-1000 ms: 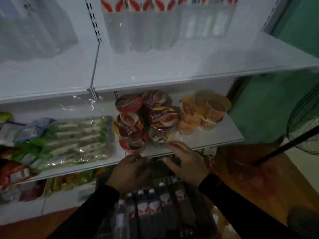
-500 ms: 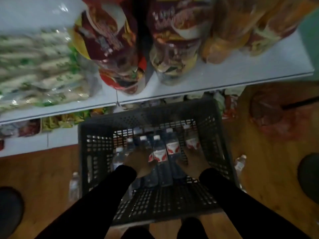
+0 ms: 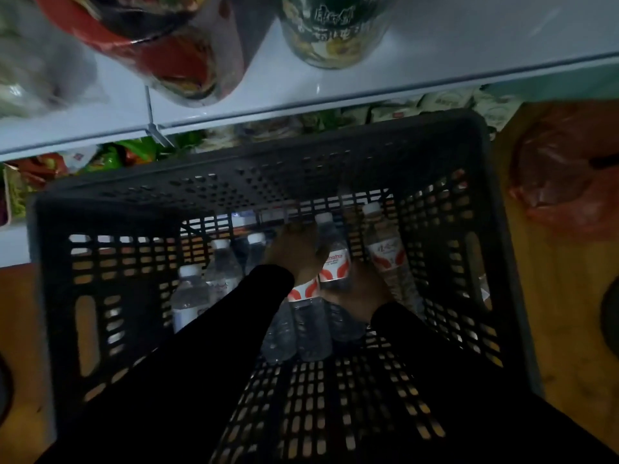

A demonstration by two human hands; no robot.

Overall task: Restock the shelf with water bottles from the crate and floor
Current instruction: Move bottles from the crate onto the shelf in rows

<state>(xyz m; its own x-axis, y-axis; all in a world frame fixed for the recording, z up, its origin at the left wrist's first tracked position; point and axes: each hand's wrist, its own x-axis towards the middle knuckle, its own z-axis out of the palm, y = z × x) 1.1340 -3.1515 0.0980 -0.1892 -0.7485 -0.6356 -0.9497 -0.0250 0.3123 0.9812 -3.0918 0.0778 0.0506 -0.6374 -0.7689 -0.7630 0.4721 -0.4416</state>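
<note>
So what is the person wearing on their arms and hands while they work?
Both arms are covered by long black sleeves that reach to the wrists, plain with no visible markings. The left hand and right hand are bare: no gloves. The picture is too dim to tell about a watch or rings.

The light is dim. A warm brown wooden plank floor runs along the right side, where a crumpled reddish plastic bag lies. Green and red snack packets are stacked in the background.
</note>
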